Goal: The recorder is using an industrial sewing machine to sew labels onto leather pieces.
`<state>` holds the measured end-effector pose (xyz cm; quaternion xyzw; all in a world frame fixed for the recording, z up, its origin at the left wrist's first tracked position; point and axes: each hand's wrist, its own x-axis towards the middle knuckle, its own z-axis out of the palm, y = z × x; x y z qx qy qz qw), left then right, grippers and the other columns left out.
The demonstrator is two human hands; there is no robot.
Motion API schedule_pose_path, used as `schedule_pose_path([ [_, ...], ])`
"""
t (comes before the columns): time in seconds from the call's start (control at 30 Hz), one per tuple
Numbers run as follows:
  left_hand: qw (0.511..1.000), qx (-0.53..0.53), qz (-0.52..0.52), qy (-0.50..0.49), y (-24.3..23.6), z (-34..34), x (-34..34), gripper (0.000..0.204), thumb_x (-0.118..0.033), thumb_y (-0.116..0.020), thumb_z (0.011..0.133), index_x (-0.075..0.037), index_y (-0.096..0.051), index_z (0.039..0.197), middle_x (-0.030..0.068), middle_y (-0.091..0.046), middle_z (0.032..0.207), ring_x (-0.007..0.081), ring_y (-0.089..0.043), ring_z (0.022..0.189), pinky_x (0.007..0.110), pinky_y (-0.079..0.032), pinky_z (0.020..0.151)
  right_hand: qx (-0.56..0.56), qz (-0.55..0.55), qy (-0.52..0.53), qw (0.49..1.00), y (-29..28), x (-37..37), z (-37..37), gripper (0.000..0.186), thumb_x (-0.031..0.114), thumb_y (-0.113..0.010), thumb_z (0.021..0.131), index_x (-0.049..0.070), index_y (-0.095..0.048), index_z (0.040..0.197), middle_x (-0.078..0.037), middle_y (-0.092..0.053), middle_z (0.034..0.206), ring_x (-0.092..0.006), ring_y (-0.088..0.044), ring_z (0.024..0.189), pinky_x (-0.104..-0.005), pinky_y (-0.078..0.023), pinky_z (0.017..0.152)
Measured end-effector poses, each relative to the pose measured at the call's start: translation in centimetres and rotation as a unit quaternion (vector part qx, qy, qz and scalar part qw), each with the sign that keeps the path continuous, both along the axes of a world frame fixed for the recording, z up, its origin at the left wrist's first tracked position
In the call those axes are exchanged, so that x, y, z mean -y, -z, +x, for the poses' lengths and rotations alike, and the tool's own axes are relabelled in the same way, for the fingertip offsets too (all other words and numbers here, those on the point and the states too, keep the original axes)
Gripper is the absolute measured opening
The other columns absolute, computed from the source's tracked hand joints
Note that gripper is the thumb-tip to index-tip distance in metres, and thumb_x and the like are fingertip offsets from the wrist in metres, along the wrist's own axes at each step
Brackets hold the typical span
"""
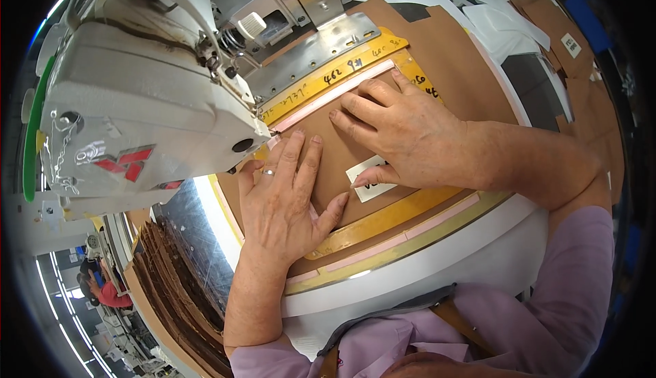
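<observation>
A brown sheet of fabric or leather lies flat inside a yellow template frame with handwritten marks. My left hand, a ring on one finger, rests palm down on it, fingers stretched toward the machine's needle area. To its right, my right hand lies spread on the same sheet, one fingertip touching the far end of a white-pink strip. That strip runs along the frame's far bar. Under the right thumb is a small pale label. Neither hand grips anything visible.
A large sewing machine head looms on the left, close to my left fingers. Behind the frame sits a metal plate. Stacked brown pieces stand at lower left; more brown pieces lie far right. Another person is in the background.
</observation>
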<state>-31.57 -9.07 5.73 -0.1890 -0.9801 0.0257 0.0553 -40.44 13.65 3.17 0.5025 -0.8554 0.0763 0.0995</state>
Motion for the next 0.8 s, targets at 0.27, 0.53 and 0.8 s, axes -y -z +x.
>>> schedule_pose_path([
  [0.27, 1.0, -0.014, -0.012, 0.014, 0.23, 0.01, 0.34, 0.074, -0.053, -0.07, 0.084, -0.008, -0.059, 0.141, 0.0169, -0.056, 0.142, 0.0268, -0.063, 0.121, 0.056, -0.039, 0.102, -0.028, 0.033, 0.023, 0.999, -0.27, 0.64, -0.21, 0.084, 0.066, -0.064, 0.088, -0.004, -0.059, 0.134, -0.013, -0.056, 0.118, -0.0286, -0.051, 0.115, -0.0437, -0.044, 0.103],
  [0.53, 0.999, -0.028, -0.001, 0.033, 0.15, -0.28, 0.54, 0.073, -0.054, -0.07, 0.083, -0.008, -0.062, 0.139, 0.0151, -0.058, 0.138, 0.0299, -0.062, 0.114, 0.047, -0.04, 0.1, -0.051, 0.059, 0.019, 0.997, -0.72, 0.68, -0.23, 0.086, 0.071, -0.052, 0.095, -0.006, -0.061, 0.131, -0.012, -0.056, 0.119, -0.0257, -0.052, 0.112, -0.0503, -0.055, 0.095],
  [0.8, 0.999, -0.006, 0.01, 0.033, -0.03, -0.15, 0.87, 0.075, -0.051, -0.073, 0.08, -0.007, -0.061, 0.139, 0.0152, -0.058, 0.138, 0.03, -0.062, 0.116, 0.049, -0.041, 0.102, -0.012, 0.059, 0.016, 0.998, -0.98, 0.73, -0.21, 0.085, 0.065, -0.064, 0.089, -0.005, -0.056, 0.135, -0.013, -0.053, 0.116, -0.029, -0.05, 0.114, -0.0444, -0.048, 0.101],
])
